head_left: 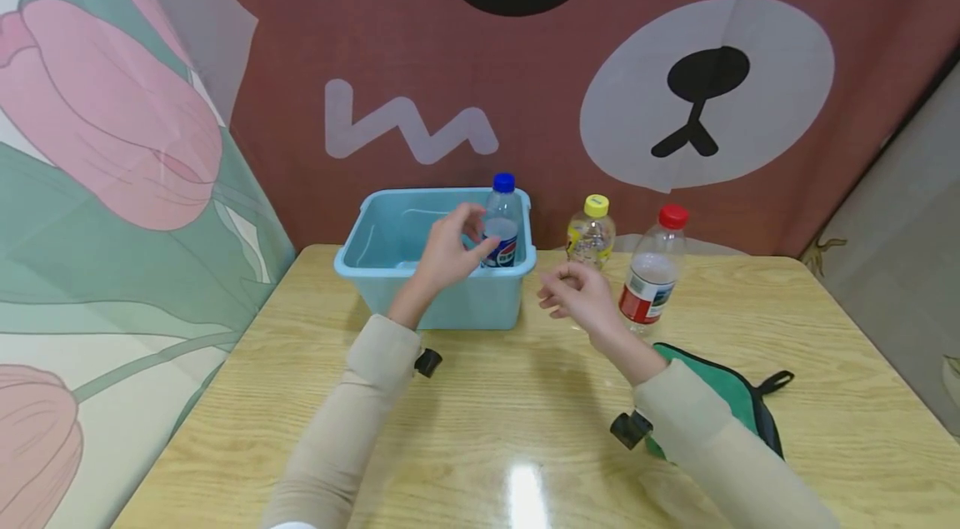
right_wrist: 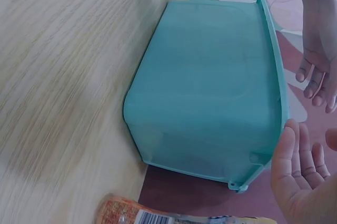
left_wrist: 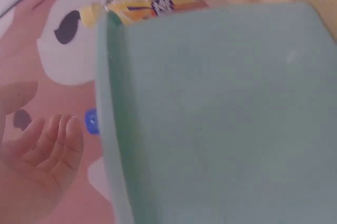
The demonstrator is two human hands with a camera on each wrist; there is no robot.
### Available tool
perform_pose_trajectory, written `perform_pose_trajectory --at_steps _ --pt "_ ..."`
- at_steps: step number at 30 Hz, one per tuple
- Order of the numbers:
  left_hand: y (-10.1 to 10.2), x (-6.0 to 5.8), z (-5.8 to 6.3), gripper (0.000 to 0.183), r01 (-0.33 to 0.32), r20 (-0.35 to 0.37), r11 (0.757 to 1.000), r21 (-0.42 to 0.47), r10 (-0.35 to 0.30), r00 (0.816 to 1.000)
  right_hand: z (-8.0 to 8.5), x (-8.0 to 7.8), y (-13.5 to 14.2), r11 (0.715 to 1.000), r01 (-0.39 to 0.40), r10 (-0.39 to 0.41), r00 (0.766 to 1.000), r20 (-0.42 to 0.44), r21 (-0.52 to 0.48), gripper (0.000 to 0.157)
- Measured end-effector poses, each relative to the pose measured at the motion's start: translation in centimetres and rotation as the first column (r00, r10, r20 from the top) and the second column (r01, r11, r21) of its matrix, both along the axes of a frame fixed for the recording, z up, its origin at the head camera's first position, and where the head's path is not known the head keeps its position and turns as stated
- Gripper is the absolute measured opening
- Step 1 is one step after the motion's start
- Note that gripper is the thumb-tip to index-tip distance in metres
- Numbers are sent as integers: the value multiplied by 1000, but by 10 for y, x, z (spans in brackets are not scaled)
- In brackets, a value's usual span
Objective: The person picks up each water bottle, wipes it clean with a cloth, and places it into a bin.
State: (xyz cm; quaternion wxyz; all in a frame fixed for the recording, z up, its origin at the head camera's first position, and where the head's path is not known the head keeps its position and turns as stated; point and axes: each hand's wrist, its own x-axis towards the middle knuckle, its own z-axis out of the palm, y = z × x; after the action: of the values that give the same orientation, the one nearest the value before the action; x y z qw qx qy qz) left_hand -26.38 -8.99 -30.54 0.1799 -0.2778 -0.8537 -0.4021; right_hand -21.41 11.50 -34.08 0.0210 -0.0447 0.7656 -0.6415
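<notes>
A light blue plastic bin [head_left: 442, 296] stands at the back of the table. Inside its right end a clear bottle with a blue cap and dark blue label [head_left: 502, 227] stands upright. My left hand [head_left: 450, 246] is above the bin beside this bottle, and in the left wrist view its fingers [left_wrist: 52, 145] are loosely bent and hold nothing. Just right of the bin hovers my right hand [head_left: 581, 296], fingers relaxed and nothing in them. Behind it is a yellow-capped bottle [head_left: 591, 239]; to its right stands a red-capped bottle [head_left: 654, 275].
A green pouch with black trim [head_left: 716, 383] lies on the table [head_left: 465, 446], partly under the right forearm. A printed cloth with a brown bear face [head_left: 405, 29] hangs behind the table. Black wrist cameras [head_left: 632, 429] sit below both cuffs.
</notes>
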Motion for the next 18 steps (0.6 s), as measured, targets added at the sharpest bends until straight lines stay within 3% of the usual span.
perform_pose_trajectory --at_steps 9,18 --pt "5 26 -8 20 75 -112 997 16 -73 991 1 19 16 995 -19 28 996 -87 96 23" --pt "4 51 -34 19 123 -39 992 9 -123 992 -5 40 40 967 -16 51 990 -132 252 19"
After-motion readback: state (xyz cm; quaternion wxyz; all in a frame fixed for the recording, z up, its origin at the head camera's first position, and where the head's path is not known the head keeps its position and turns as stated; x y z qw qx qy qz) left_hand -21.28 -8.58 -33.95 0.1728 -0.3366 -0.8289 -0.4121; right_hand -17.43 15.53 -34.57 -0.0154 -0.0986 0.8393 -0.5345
